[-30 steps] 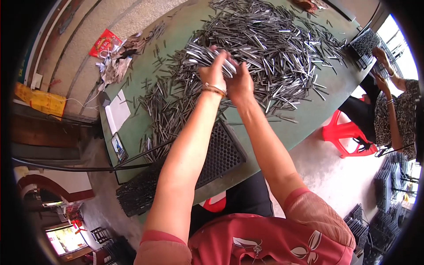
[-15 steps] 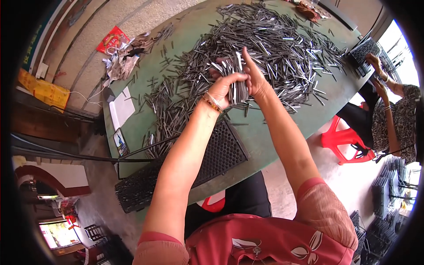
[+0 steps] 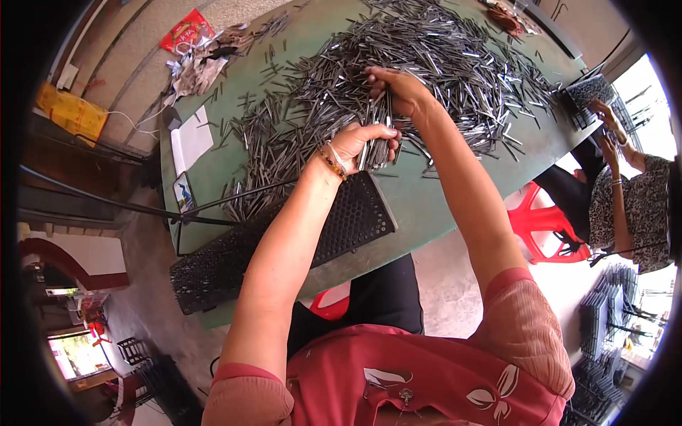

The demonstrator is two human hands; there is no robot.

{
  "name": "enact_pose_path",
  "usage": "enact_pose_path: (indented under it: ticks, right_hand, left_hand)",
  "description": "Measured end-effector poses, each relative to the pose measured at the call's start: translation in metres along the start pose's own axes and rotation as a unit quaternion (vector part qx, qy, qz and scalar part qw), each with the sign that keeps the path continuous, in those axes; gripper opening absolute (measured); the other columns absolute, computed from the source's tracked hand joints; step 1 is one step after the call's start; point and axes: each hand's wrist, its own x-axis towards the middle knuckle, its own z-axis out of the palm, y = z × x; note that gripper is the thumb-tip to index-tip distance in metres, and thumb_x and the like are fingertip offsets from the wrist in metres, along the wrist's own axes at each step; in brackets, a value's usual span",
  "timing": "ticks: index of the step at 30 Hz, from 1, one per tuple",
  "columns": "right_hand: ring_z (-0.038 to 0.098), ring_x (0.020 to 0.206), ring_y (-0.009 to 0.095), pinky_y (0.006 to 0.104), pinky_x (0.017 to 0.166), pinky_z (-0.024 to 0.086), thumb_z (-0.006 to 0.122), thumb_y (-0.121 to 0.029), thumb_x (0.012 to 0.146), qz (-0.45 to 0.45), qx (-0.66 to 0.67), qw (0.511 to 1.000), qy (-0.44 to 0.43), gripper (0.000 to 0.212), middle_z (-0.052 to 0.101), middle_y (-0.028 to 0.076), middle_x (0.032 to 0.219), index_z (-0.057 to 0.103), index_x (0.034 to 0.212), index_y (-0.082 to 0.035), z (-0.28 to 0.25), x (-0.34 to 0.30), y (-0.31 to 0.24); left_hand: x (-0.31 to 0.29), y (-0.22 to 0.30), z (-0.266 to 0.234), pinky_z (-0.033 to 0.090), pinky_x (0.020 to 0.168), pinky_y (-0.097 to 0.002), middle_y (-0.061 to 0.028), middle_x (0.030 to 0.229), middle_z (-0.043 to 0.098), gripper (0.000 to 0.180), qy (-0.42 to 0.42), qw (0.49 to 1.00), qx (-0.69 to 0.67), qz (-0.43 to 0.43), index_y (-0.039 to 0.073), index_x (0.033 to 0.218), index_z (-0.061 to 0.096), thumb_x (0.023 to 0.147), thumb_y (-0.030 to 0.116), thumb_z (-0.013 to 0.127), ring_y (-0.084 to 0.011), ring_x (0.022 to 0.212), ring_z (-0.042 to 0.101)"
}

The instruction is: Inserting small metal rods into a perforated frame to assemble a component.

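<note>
A loose bundle of thin, dark metal strips [image 3: 379,150] is gripped in my left hand [image 3: 353,144], the thumb laid across it. Just beyond, my right hand [image 3: 406,92] is closed with its fingers curled at the far end of the bundle. What those fingers pinch, if anything, is too small to make out. Under and around both hands spreads a large heap of similar strips [image 3: 455,78] on the green table [image 3: 419,202]. Partly below my left forearm lies a black perforated tray [image 3: 355,220] at the table's near edge.
Left on the table are a white sheet [image 3: 192,140], a picture card [image 3: 182,192], crumpled cloth [image 3: 202,74] and a red packet [image 3: 187,32]. A black cable crosses toward the tray. At right, another person's hands [image 3: 609,128] work at a black perforated block [image 3: 591,94], beside a red stool [image 3: 536,224].
My right hand has moved from the bundle's right side to its far end, and its fingers have curled in. My left hand keeps the strips. The view has shifted slightly.
</note>
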Motion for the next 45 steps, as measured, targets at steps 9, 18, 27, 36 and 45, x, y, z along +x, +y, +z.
enact_pose_path:
  ticks: [9,18,27,36,45]
  right_hand:
    - [0.062,0.072,0.02,0.0318,0.07,0.049,0.064,-0.044,0.082,-0.11,-0.649,0.735,0.164,0.053,0.066,0.011,0.077,0.066,0.085,0.009,0.007,0.008,-0.01]
    - [0.053,0.066,0.007,0.0211,0.061,0.043,0.065,-0.031,0.086,-0.016,-0.321,0.946,-0.033,0.033,0.063,0.001,0.077,0.066,0.098,0.001,0.088,-0.105,0.015]
    - [0.058,0.072,0.008,0.0214,0.065,0.046,0.064,-0.02,0.087,0.048,-0.279,0.959,-0.012,0.024,0.066,0.003,0.085,0.066,0.098,0.001,0.093,-0.167,0.066]
    - [0.057,0.06,0.008,0.0221,0.051,0.046,0.065,-0.018,0.086,0.076,-0.388,0.915,-0.082,0.024,0.063,0.004,0.072,0.066,0.094,0.004,0.139,-0.237,0.11]
    - [0.057,0.061,0.007,0.0208,0.053,0.046,0.064,-0.017,0.087,0.092,-0.448,0.888,-0.047,0.028,0.062,0.003,0.072,0.064,0.104,0.005,0.138,-0.256,0.148]
  left_hand:
    - [-0.043,0.004,-0.003,0.055,0.065,-0.0286,-0.0035,0.086,0.062,0.032,0.019,0.997,0.009,0.076,0.003,0.111,0.057,0.081,0.011,0.064,-0.0124,0.073,0.062]
    - [-0.107,-0.015,0.019,0.051,0.062,-0.028,-0.0054,0.086,0.061,0.037,0.034,0.995,0.017,0.097,0.003,0.113,0.052,0.08,0.012,0.066,-0.0136,0.072,0.06]
    - [-0.182,-0.091,0.025,0.051,0.064,-0.0274,-0.006,0.089,0.061,0.044,0.086,0.993,-0.036,0.069,0.0,0.122,0.05,0.08,0.009,0.061,-0.0118,0.073,0.058]
    - [-0.235,-0.148,0.031,0.052,0.061,-0.0259,-0.0065,0.09,0.063,0.037,0.134,0.982,-0.124,0.054,0.002,0.115,0.053,0.081,0.015,0.06,-0.0118,0.074,0.06]
    - [-0.243,-0.186,0.026,0.051,0.051,-0.0252,-0.005,0.086,0.065,0.025,0.173,0.975,-0.134,0.031,0.007,0.103,0.059,0.08,0.015,0.063,-0.0108,0.071,0.061]
